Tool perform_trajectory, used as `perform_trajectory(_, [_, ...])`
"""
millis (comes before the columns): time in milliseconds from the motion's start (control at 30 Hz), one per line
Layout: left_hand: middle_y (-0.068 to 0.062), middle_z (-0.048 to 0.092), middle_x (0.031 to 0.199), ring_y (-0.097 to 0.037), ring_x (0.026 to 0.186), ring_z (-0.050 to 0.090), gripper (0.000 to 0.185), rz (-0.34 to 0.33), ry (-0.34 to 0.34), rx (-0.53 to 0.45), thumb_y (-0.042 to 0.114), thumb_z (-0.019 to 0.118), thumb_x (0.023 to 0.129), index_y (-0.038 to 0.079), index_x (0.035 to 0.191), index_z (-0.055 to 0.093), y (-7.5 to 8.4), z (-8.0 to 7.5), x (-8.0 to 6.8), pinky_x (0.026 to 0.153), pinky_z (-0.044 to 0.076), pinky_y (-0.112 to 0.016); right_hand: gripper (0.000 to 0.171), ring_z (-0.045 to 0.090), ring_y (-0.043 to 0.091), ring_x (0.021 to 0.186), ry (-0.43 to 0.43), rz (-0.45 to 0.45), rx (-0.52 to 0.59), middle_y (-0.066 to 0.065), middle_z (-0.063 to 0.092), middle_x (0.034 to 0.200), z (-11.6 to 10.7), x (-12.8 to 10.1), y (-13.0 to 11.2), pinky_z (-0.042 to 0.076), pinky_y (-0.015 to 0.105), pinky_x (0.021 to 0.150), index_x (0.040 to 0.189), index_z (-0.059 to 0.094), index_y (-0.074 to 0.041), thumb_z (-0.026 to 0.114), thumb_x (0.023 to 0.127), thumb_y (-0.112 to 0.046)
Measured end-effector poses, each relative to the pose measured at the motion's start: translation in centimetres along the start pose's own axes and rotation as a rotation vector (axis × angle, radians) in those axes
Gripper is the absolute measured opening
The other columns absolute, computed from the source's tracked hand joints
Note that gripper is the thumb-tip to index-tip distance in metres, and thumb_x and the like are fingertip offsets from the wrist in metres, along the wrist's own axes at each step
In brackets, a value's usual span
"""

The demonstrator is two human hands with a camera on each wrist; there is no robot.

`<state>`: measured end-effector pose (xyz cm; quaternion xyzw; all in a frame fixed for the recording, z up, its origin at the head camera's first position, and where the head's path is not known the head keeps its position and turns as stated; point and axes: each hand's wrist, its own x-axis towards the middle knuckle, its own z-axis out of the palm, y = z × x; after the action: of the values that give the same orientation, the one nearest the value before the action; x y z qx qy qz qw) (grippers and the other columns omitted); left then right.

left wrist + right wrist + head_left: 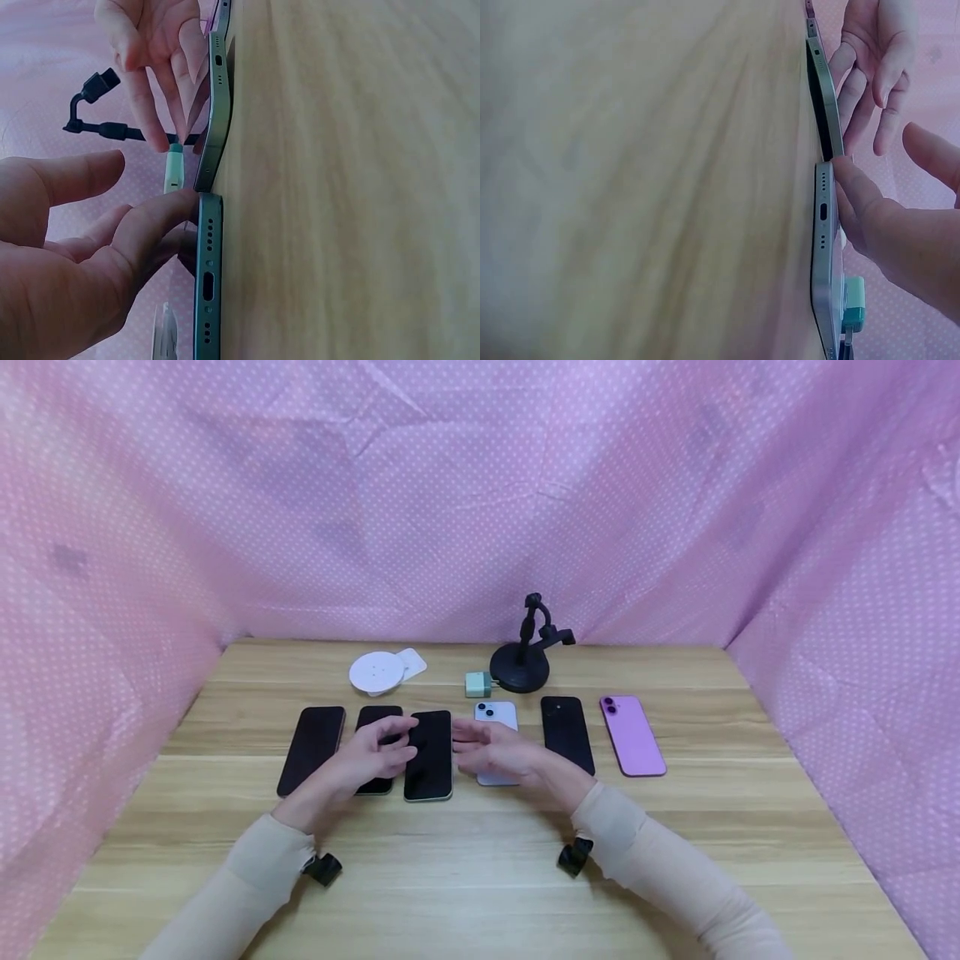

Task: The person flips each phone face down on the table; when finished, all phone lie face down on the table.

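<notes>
Both hands flank a black-screened phone (429, 768) in the middle of a row. My left hand (371, 753) hovers over the second black phone (373, 787), its thumb and finger apart at the middle phone's left edge. Over a pale blue phone (498, 713) lies my right hand (491, 750), fingertips by the middle phone's right edge. In the left wrist view, the middle phone (215, 112) looks slanted against the table; the right wrist view shows its edge (827, 97) slanted too. Whether the fingertips press on it, I cannot tell. Neither hand curls round anything.
Another black phone (311, 752) lies at the left end; a dark phone (567, 735) and a purple phone (633, 737) lie at right. Behind stand a white disc (377, 672) on a white card (412, 663), a green charger (477, 684) and a black phone stand (519, 670).
</notes>
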<state>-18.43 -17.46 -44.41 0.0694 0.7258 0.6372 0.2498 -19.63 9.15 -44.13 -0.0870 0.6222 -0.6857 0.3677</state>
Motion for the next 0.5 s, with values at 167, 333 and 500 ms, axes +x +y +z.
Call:
perform_trajectory(167, [-0.02, 0.024, 0.163, -0.034, 0.147, 0.03, 0.061, 0.02, -0.017, 0.011, 0.008, 0.065, 0.1, 0.0, 0.153, 0.037, 0.16, -0.09, -0.1, 0.101, 0.052, -0.044, 0.07, 0.034, 0.028, 0.147, 0.003, 0.005, 0.063, 0.017, 0.037, 0.159, 0.08, -0.26, -0.22, 0.037, 0.042, 0.117, 0.159, 0.026, -0.001, 0.059, 0.098, 0.004])
perform_trajectory(333, [-0.018, 0.026, 0.163, -0.035, 0.148, 0.028, 0.061, 0.024, -0.026, 0.022, 0.011, 0.066, 0.1, 0.001, 0.153, 0.037, 0.17, -0.1, -0.11, 0.101, 0.052, -0.045, 0.067, 0.035, 0.029, 0.147, 0.012, 0.004, 0.085, 0.018, 0.038, 0.158, 0.21, -0.34, -0.31, 0.037, 0.042, 0.117, 0.158, 0.027, 0.0, 0.058, 0.099, 0.005])
perform_trajectory(500, [-0.018, 0.028, 0.162, -0.035, 0.148, 0.028, 0.062, 0.023, -0.029, 0.021, 0.013, 0.067, 0.1, 0.001, 0.152, 0.038, 0.07, -0.03, -0.06, 0.1, 0.053, -0.045, 0.068, 0.036, 0.031, 0.146, 0.032, 0.005, 0.087, 0.021, 0.038, 0.157, 0.21, -0.35, -0.27, 0.037, 0.042, 0.117, 0.157, 0.028, 0.002, 0.06, 0.098, 0.004])
